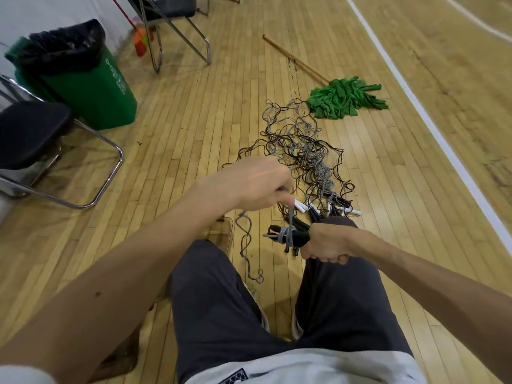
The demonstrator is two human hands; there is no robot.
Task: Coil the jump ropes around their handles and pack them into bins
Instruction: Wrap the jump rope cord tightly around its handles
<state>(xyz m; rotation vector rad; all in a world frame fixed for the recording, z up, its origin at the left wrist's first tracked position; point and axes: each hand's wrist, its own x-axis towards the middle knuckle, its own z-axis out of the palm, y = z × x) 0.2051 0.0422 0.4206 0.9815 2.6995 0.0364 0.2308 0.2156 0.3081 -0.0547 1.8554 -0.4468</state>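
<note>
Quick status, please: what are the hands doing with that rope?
Left grip pinching grey rope above black handles; right grip holding the handles. A few turns wound, tail loose on floor. Tangled pile of ropes lies ahead.

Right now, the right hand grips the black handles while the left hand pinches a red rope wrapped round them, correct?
Not red: the rope is grey. The head view shows the right hand gripping the black handles while the left hand pinches the rope wrapped round them.
</note>
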